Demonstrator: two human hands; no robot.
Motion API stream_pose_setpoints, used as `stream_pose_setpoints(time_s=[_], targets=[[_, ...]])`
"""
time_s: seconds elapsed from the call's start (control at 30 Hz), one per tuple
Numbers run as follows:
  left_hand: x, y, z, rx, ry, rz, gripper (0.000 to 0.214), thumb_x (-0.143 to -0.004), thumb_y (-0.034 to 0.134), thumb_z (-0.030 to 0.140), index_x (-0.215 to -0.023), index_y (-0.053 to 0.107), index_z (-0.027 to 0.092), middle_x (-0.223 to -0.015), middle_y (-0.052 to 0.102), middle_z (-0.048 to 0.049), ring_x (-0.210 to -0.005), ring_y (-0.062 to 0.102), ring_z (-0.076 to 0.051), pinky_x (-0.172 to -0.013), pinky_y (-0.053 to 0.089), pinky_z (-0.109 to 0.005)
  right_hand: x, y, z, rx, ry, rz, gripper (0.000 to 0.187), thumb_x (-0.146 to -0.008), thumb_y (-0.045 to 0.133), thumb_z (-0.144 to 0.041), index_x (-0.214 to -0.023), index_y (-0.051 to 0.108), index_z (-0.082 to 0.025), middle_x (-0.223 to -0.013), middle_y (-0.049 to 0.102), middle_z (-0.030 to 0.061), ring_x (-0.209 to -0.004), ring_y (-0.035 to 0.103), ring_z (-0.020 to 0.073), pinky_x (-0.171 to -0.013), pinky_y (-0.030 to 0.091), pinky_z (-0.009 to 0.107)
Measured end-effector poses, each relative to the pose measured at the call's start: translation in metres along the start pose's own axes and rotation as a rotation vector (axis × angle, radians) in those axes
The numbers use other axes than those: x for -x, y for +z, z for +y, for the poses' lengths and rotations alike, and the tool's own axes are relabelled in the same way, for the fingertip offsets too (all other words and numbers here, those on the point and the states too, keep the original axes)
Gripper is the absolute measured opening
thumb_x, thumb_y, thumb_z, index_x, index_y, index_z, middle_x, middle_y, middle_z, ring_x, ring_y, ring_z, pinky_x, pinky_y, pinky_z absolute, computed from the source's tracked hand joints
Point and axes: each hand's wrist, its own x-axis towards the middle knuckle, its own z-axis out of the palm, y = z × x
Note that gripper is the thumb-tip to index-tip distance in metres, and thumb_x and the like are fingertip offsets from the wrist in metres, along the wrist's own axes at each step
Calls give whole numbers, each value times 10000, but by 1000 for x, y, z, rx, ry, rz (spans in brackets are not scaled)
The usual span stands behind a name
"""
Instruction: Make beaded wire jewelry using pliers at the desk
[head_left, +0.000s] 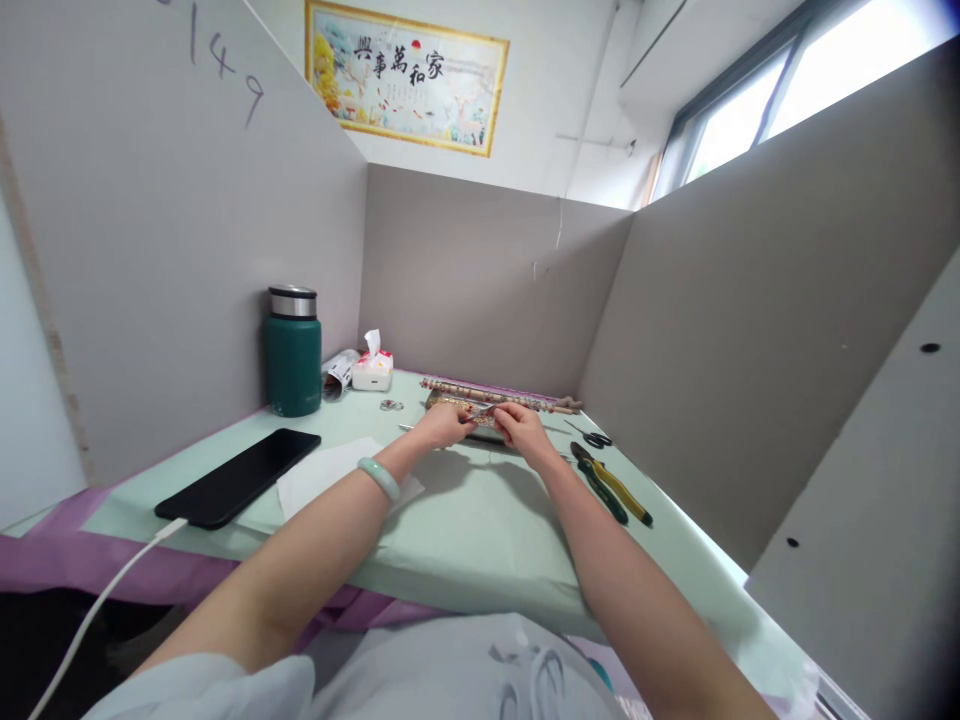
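Over the far middle of the table, my left hand (pixel 448 426) and my right hand (pixel 523 430) are close together, fingers pinched. Between their fingertips is a small, thin, silvery piece (pixel 481 412), too small to name. Just behind and beneath the hands lies a shallow tray (pixel 433 398) with gold-coloured small bits in it, partly hidden by my hands. A bundle of thin sticks with beads or knots (pixel 551 403) stretches across the table behind the tray. My left wrist wears a pale green bangle (pixel 379 479).
To the right lie yellow-green pliers (pixel 611 485) and black scissors (pixel 592 436). On the left are a phone (pixel 240 477) with its cable, white paper (pixel 319 478), a green flask (pixel 292 352) and a tissue pack (pixel 373 372). Grey partitions (pixel 487 280) enclose the table.
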Motion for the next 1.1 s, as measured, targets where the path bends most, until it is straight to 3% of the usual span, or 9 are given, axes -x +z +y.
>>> stream_pose_setpoints(time_s=[0.2,0.47,0.73,1.1], targets=[[2,-1,7,103,-94,-107,240,-784,531,376,-791,635,160,-514,543,16,-415,525,-98,-421,412,-183,0,1,0,-20,-4,-1,262,-698,572,-420,-814,595,-186,-581,494,-41,-419,342,68,-380,247,200],[6,1,8,359,-82,-289,280,-807,523,412,-723,560,148,-547,565,10,-406,539,-108,-423,434,-215,0,6,3,-20,-25,58,237,-704,570,-412,-764,574,-182,-553,494,-45,-391,351,66,-362,248,197],[6,4,4,593,-136,-477,315,-790,555,465,-765,558,151,-546,595,-7,-472,579,-141,-510,500,-279,-3,8,13,31,-22,113,256,-708,565,-419,-786,604,-179,-601,590,-7,-412,467,99,-355,303,207],[12,-2,6,852,-113,-633,436,-742,601,554,-850,584,132,-668,621,-42,-614,632,-178,-602,506,-328,3,9,3,-112,5,103,300,-661,617,-449,-765,588,-169,-615,597,3,-414,438,86,-361,299,211]])
